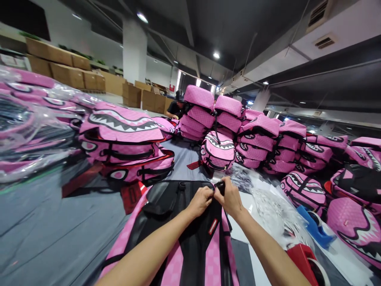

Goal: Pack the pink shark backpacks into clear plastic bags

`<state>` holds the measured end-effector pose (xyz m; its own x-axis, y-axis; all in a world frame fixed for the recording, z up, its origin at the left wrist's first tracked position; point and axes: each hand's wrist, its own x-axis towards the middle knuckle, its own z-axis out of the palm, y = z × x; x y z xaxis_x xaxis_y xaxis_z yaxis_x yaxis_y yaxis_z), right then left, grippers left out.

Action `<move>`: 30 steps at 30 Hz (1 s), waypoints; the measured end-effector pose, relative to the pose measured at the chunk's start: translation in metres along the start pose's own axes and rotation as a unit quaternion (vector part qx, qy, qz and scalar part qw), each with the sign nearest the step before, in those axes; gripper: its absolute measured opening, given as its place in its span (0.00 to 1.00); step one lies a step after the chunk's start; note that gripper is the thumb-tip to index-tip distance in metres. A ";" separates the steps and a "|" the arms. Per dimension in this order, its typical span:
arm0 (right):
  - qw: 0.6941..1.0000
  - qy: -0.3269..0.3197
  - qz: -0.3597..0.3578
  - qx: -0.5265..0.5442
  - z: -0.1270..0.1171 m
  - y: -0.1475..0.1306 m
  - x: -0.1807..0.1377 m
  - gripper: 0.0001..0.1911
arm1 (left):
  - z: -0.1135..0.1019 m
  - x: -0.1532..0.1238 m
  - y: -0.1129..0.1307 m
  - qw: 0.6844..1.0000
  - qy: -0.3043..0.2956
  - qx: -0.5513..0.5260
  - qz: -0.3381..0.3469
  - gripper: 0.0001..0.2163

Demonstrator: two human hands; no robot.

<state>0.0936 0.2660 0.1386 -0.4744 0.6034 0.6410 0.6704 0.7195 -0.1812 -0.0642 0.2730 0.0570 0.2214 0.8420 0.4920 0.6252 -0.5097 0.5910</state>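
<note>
A pink and black backpack (190,242) lies on the table in front of me, its black back panel and shoulder straps facing up. At its top edge, my left hand (201,201) is closed, fingers pinched on the black fabric. My right hand (229,198) is closed beside it, almost touching. Between its thumb and fingers sticks out a small black piece (220,186); whether it is a buckle or a strap end I cannot tell. A black buckle (181,186) sits near the top middle of the bag. A red tag (131,198) lies by its upper left side.
Pink shark-mouth backpacks (125,127) stand stacked at left, with plastic-wrapped bags (29,119) beyond. A small round bag (218,151) sits ahead, before stacked pink bags (198,115). At right are clear plastic (274,210), a blue tape dispenser (317,226) and a red one (306,262). A person (177,105) works behind.
</note>
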 end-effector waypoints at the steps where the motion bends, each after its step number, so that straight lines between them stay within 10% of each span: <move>1: 1.000 0.003 -0.022 0.014 -0.004 -0.005 -0.004 0.11 | -0.001 0.001 0.000 1.000 0.007 0.002 0.004 0.09; 8: 0.998 0.020 -0.009 0.052 -0.024 -0.013 -0.028 0.08 | 0.000 -0.001 0.008 0.999 0.021 0.016 0.048 0.10; 17: 0.981 -0.086 0.112 -0.130 -0.018 0.003 0.021 0.08 | 0.016 0.001 0.008 0.997 0.044 0.018 0.059 0.10; 30: 0.994 0.065 -0.090 0.012 -0.068 -0.051 -0.031 0.02 | 0.015 -0.001 0.003 0.989 0.096 0.023 0.111 0.12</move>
<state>0.1132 0.1869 0.1786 -0.5068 0.4162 0.7549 0.5675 0.8203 -0.0712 -0.0510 0.2729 0.0489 0.2130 0.6589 0.7215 0.6123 -0.6654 0.4269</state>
